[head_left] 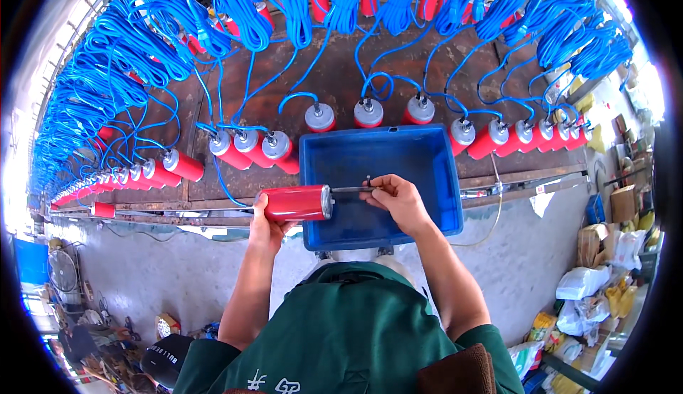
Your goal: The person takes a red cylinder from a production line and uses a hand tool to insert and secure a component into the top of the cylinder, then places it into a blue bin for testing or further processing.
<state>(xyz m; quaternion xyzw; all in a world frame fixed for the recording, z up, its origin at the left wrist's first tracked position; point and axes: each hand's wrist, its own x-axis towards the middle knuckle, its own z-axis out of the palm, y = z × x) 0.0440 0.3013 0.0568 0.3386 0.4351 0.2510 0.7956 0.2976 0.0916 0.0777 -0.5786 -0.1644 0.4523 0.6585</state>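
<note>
My left hand (265, 229) is wrapped round a red metal cylinder (293, 203), held level above the left side of a blue plastic bin (454, 173). A blue cable seems to run to the cylinder's left end. Its silver right end faces my right hand (400, 200). There, thumb and fingers pinch a thin dark metal rod (348, 190), which stretches across the bin to the silver end. Whether the rod goes into that end or only touches it, I cannot tell. Nothing can be made out on the bin's dark floor.
Red cylinders with silver caps (368, 113) line the edge of the brown table (313, 74), each with a blue cable. Coiled blue cables (235, 9) hang along the far side. A fan (62, 271) stands at left; bags (583, 282) and boxes lie at right.
</note>
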